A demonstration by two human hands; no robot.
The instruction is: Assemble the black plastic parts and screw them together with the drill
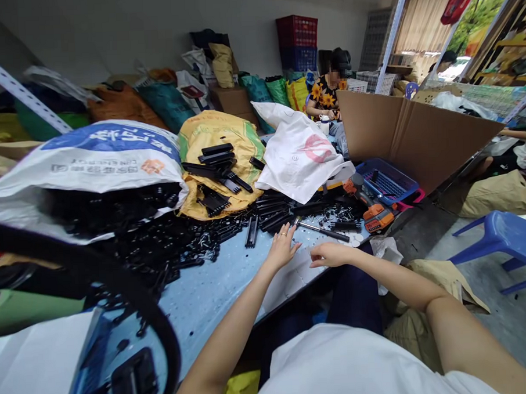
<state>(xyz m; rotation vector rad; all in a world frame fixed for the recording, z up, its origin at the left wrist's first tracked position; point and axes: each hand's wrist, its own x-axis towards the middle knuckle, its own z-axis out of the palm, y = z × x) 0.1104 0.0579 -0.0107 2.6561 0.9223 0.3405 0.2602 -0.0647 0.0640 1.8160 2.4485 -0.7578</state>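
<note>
Lying on the table [225, 286], just beyond the left hand [282, 246] and the right hand [330, 255], the tool [323, 230] seemed stiff and not heavy, and its grip [335, 235] looked the surest place to hold. Its shaft [310, 226] was slim and shiny, its grip black. The left hand was spread, seemingly empty; the right hand was curled, and whether it held something, I could not tell.

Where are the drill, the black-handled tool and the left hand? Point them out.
Drill [368, 202]: head view, on its handle just above the battery.
Black-handled tool [329, 232]: head view, on its black grip.
Left hand [282, 247]: head view, on the back of the hand.
</note>
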